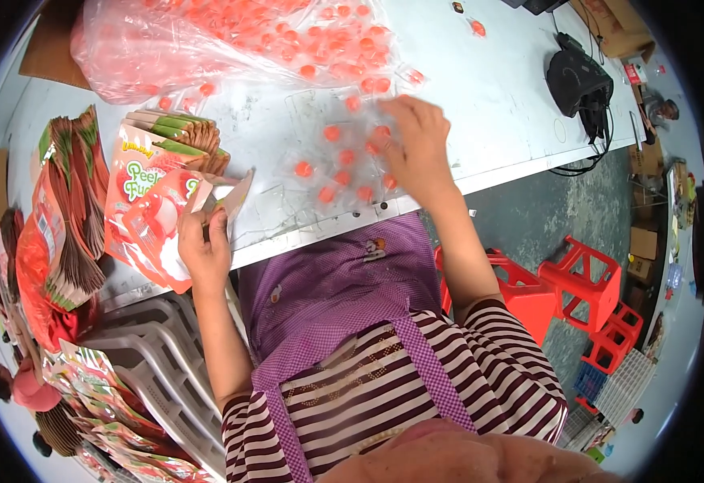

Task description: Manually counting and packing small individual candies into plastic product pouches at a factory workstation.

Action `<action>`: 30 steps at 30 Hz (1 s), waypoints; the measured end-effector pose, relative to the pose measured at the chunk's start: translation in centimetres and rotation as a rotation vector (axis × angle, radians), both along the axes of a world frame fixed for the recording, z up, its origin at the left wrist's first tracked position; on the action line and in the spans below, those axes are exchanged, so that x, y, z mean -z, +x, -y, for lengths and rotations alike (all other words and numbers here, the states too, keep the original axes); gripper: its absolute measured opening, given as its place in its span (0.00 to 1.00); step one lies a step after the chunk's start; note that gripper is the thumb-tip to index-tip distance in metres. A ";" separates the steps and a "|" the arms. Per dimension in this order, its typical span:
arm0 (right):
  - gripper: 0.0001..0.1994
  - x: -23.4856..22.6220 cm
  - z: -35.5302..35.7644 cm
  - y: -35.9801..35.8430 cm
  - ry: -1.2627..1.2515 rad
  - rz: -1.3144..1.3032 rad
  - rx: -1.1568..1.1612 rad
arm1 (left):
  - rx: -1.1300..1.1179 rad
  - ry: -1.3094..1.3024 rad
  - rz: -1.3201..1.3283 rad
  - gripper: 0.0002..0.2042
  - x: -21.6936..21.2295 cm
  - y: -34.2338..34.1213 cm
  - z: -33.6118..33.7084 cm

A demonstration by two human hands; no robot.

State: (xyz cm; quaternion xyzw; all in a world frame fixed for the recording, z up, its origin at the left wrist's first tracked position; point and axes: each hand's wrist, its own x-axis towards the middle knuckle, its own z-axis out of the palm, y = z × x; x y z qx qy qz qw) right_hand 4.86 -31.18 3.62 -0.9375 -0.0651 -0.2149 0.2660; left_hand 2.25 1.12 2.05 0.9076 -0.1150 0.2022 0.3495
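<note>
1. Left hand (204,249): fingers curled around the mouth of a pink-and-white printed stand-up pouch (167,233), pinching its open top edge at the near edge of the white worktable (497,105). What the pouch contains cannot be told from here.
2. Right hand (418,145): palm down with fingers bent, resting on a loose cluster of small clear-wrapped orange-red round sweets (344,165) spread on the table just in front of the person's purple apron (336,298).
3. Large clear plastic bag (231,40): lies across the far side of the table, filled with many more of the same orange-red sweets; a few spill from its lower edge toward the cluster.
4. Stack of empty flat pouches (176,133): same printed kind, fanned beside the held pouch.
5. Bundles of further pouches (66,217): heaped at the person's left, beside grey plastic crates (159,362).
6. Red plastic stools (581,286): on the floor to the person's right.
7. Black device with cable (581,84): at the table's far right corner.
</note>
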 end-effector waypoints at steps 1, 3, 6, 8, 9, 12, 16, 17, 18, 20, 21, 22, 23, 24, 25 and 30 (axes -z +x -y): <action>0.20 -0.1 0.4 0.7 0.000 -0.002 0.000 | 0.000 0.000 -0.002 0.07 -0.1 0.0 0.0; 0.20 -0.8 1.0 1.8 -0.173 0.069 0.053 | -0.008 0.026 -0.015 0.07 -0.4 -0.1 0.1; 0.20 -0.8 1.3 2.8 -0.233 -0.084 0.023 | -0.011 0.041 0.027 0.07 0.0 0.2 -0.1; 0.20 -0.4 1.4 2.9 -0.226 -0.092 0.035 | -0.002 0.044 0.032 0.07 -0.1 0.3 0.0; 0.20 -0.2 1.4 2.9 -0.220 -0.102 0.051 | 0.011 0.046 0.036 0.07 -0.1 0.3 0.1; 0.20 -0.5 0.8 3.1 -0.202 -0.124 0.053 | 0.020 0.014 0.025 0.07 -0.1 0.3 0.1; 0.20 -0.7 0.2 3.2 -0.189 -0.216 0.062 | -0.005 0.025 0.003 0.07 -0.1 0.1 0.0; 0.20 -0.7 0.1 3.1 -0.178 -0.233 0.058 | -0.009 0.031 0.012 0.07 0.1 0.1 0.0; 0.20 -0.7 0.1 3.0 -0.166 -0.250 0.054 | -0.013 0.037 0.021 0.07 0.1 0.1 0.0; 0.20 -0.4 0.3 3.2 -0.192 -0.218 0.048 | -0.011 0.026 -0.009 0.07 -0.2 0.0 0.1; 0.20 -0.3 0.4 3.2 -0.216 -0.186 0.043 | -0.009 0.016 -0.039 0.07 -0.4 0.0 0.1; 0.20 -0.3 0.3 3.3 -0.216 -0.187 0.042 | -0.009 0.017 -0.040 0.07 -0.4 -0.1 0.2; 0.20 -0.5 0.2 3.4 -0.204 -0.203 0.039 | -0.007 0.019 -0.024 0.07 -0.4 0.0 0.2; 0.20 -0.7 0.0 3.5 -0.193 -0.219 0.035 | -0.005 0.021 -0.007 0.06 -0.4 0.0 0.2; 0.20 -0.7 0.0 3.5 -0.193 -0.218 0.036 | -0.004 0.021 -0.007 0.06 -0.3 0.0 0.2; 0.19 -0.7 -0.5 3.0 -0.165 -0.245 -0.035 | -0.003 0.024 0.000 0.06 -0.2 0.1 0.1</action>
